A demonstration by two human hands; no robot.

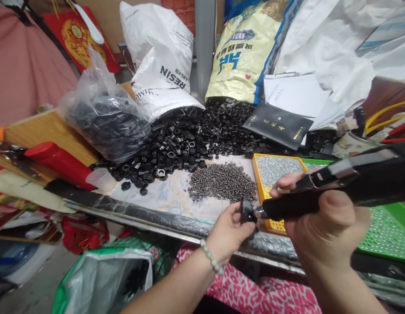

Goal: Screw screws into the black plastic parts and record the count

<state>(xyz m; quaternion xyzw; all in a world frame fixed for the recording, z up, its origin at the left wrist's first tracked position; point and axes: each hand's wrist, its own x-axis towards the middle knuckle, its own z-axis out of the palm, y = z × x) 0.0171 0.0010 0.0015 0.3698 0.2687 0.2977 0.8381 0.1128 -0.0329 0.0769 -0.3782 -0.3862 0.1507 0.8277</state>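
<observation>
Between the thumb and fingers of my left hand (230,231) is a small black plastic part (246,211), held over the table's front edge. My right hand (327,222) is wrapped round a black electric screwdriver (294,203), which lies almost level and points left. Its metal tip (259,212) meets the right side of the black part; whether a screw sits there is too small to tell. Just beyond my left hand lies a heap of small metal pieces (224,181). A yellow tray (255,168) of tiny silvery screws is partly hidden behind the screwdriver and my right hand.
Black plastic parts (176,150) are piled behind the metal heap, spilling from a white sack (163,56) and a yellow sack (241,56). A green tray (399,218) is at right. A red bottle (58,163) and clear cup (101,179) stand left. Below hangs an open bag (101,279).
</observation>
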